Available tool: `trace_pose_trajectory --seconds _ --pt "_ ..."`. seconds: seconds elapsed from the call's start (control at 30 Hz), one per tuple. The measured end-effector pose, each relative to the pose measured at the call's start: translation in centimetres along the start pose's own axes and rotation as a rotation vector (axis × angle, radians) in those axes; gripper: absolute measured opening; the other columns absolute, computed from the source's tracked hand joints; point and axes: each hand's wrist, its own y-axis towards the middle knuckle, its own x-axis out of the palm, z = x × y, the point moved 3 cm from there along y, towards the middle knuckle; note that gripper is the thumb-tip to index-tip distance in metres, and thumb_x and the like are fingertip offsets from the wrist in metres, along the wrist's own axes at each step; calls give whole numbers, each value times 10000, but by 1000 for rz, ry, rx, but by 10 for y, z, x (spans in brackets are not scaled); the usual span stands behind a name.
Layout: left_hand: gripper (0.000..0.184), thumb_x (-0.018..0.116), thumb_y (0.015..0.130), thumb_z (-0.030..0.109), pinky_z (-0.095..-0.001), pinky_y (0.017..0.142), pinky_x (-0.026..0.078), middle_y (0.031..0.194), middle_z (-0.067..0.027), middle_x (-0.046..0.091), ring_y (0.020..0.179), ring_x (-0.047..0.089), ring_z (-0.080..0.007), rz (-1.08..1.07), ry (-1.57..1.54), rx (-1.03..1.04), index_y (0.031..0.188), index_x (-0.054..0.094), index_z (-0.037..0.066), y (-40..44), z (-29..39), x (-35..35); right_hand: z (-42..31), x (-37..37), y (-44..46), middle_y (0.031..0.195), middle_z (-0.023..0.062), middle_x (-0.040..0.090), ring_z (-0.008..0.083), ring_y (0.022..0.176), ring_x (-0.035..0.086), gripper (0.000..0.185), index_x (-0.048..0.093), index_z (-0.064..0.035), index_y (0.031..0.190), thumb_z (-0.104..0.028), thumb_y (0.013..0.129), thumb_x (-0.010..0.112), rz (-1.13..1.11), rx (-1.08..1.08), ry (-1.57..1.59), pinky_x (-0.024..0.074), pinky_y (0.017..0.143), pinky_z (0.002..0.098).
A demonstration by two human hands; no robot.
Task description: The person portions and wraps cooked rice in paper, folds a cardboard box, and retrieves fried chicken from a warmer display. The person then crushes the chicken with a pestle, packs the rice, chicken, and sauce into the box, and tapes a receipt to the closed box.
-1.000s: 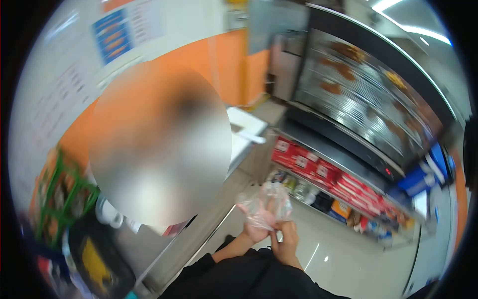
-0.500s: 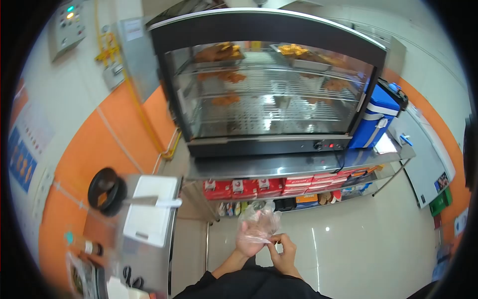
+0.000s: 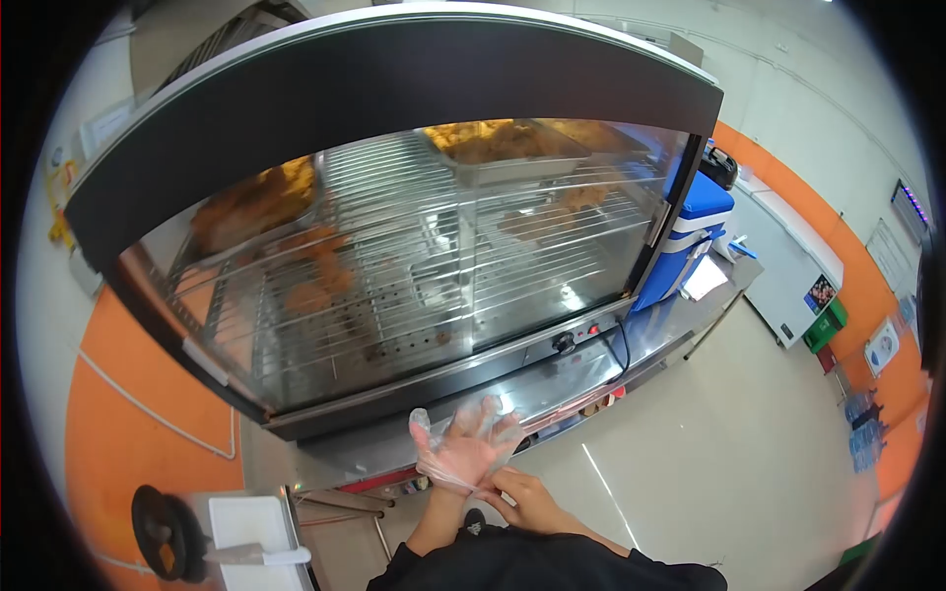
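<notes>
My left hand (image 3: 461, 455) is raised with its fingers spread inside a clear plastic glove (image 3: 479, 426). Close to its wrist, my right hand (image 3: 522, 500) pinches the cuff of that glove between thumb and fingers; the right hand is bare. Just beyond both hands stands a large glass-fronted food warmer (image 3: 463, 295) with a dark frame. Trays of fried food (image 3: 507, 143) sit on its upper rack, and more brown pieces (image 3: 320, 271) lie on the racks below.
The warmer rests on a steel table (image 3: 631, 345), beside a blue cooler box (image 3: 690, 236). At lower left are a black pan (image 3: 163, 532), a white cutting board (image 3: 246, 520) and a knife (image 3: 251, 555). A white chest freezer (image 3: 783, 256) stands along the right wall.
The view has moved closer to the warmer and turned. My left hand's fingers have spread out within the glove, which was bunched and loose before. My right hand still grips the glove's edge.
</notes>
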Motion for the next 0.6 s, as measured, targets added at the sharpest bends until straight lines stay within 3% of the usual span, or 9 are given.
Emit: trace_pose_trajectory --seconds 0.07,0.13,0.27,0.33,0.37,0.4,0.47,0.5,0.6 --pt "980 247 786 882 -690 1116 13 1592 -67 236 1431 126 -492 -48 37 -35 1406 508 169 18 -3 -11 11 -11 9 817 126 604 306 741 595 123 626 -6 931 -51 841 696 -5 39 38 482 665 369" --pt "1004 332 805 846 -608 1159 36 1489 -203 394 1403 228 -476 13 -97 -48 1339 551 24 33 -14 -22 26 -27 15 803 95 651 215 709 624 106 670 -15 918 -40 831 726 70 166 106 497 663 313" --pt "1020 292 781 879 -641 1142 42 1461 -181 439 1428 124 -498 -51 48 -134 1355 549 76 68 -29 -49 60 -75 36 821 97 670 192 718 632 99 671 0 912 -47 841 721 67 156 146 501 683 307" --pt "1037 325 775 877 -620 1150 47 1501 -189 378 1433 88 -506 -25 134 -17 1391 502 61 91 -38 -55 68 -103 49 813 99 638 213 761 614 128 677 -9 954 -91 860 706 -18 87 221 482 685 301" --pt "999 357 767 876 -650 1137 20 1597 -161 164 1443 14 -502 -53 179 12 1481 391 179 99 -46 -50 74 -118 55 813 99 638 213 761 614 128 677 -9 954 -91 860 706 -30 79 225 482 685 301" --pt "999 357 767 876 -650 1137 20 1597 -161 164 1443 14 -502 -54 189 27 1481 391 179 114 -56 -35 75 -132 62 824 100 638 228 777 614 120 671 -8 950 -82 860 699 -94 -12 220 485 697 310" --pt "913 395 755 873 -692 1111 -19 1625 -107 -33 1441 -57 -504 -132 373 194 1508 294 366 153 -70 -3 79 -161 75 835 101 639 244 792 614 112 665 -7 946 -73 860 693 -185 -114 221 489 710 320" --pt "883 470 754 841 -738 1086 27 1610 -51 -176 1431 -104 -512 -190 562 148 1497 124 512 167 -71 1 80 -172 79 846 107 630 267 799 607 109 652 -4 952 -57 860 681 -209 -190 202 492 721 341" --pt "937 538 767 787 -746 1079 123 1597 -40 -218 1427 -115 -513 -229 543 387 1495 14 518 215 -86 23 91 -190 91 873 122 611 308 808 597 109 627 1 964 -29 864 657 -288 -343 219 496 739 381"
